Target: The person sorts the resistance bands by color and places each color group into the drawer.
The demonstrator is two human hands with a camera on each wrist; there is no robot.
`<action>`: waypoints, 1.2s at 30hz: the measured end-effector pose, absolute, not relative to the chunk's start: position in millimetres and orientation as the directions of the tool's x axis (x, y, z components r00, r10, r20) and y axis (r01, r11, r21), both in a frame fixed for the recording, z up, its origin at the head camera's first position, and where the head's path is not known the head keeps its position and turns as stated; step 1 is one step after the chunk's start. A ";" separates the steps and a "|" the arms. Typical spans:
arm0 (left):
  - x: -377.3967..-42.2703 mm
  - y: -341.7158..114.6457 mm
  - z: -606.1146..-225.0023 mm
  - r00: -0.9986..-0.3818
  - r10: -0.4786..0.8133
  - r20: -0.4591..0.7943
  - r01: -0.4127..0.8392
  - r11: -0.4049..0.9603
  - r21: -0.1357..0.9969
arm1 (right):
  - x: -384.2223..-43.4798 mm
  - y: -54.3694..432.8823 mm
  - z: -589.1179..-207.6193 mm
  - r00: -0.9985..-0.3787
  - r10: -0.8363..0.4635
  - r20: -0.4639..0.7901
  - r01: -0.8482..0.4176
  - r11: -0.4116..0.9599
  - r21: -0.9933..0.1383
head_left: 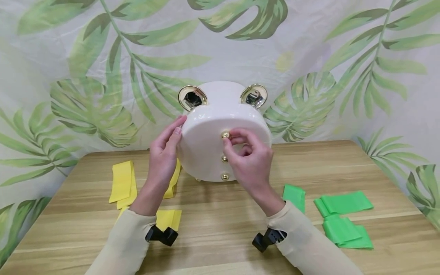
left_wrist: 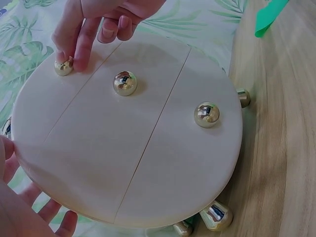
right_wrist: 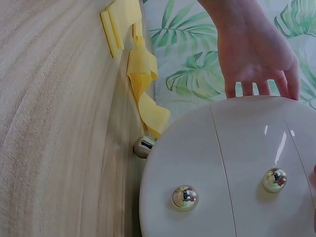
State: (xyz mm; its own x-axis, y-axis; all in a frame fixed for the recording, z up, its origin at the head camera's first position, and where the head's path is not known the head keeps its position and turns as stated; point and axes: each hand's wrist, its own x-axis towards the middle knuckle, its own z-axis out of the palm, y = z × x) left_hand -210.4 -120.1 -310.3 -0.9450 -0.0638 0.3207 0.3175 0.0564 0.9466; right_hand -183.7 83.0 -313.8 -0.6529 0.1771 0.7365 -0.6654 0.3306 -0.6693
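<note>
A glossy white rounded drawer box (head_left: 201, 149) stands on short metallic feet, with two round gold-rimmed ears on top. Down its front run three gold ball knobs, and seams in the left wrist view split the face into three drawers. My right hand (head_left: 252, 162) pinches the top knob (head_left: 225, 135) between thumb and fingers. Below it are the middle knob (left_wrist: 125, 83) and the bottom knob (left_wrist: 207, 114). Against the box's left side rests my left hand (head_left: 163, 154), its fingers extended along the edge and partly hidden behind it. The top drawer's front looks level with the others.
Folded yellow strips (head_left: 122, 183) lie left on the wooden table (head_left: 213, 229), some behind my left forearm. Green strips (head_left: 347, 229) lie to the right. Right behind the table hangs a leaf-patterned cloth (head_left: 233, 57).
</note>
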 end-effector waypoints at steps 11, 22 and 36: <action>-209.5 -124.8 -310.8 -0.946 -0.054 0.318 0.315 0.068 0.947 | -180.2 82.2 -311.9 -0.698 0.163 0.698 -0.638 0.302 -0.708; -210.5 -122.5 -311.2 -0.944 -0.057 0.325 0.323 0.035 0.946 | -167.0 85.6 -327.5 -0.785 0.212 0.582 -0.510 0.312 -0.801; -209.5 -121.3 -311.5 -0.946 -0.053 0.320 0.318 0.040 0.947 | -160.9 76.0 -349.4 -0.930 0.233 0.285 -0.235 0.221 -0.947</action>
State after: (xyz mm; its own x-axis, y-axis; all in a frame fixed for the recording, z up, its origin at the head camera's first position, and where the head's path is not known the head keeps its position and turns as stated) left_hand -209.5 -121.3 -311.5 -0.9459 -0.0528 0.3201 0.3183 0.0403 0.9471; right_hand -160.9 76.0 -349.4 -0.9297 0.2330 0.2852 -0.2351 0.2206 -0.9466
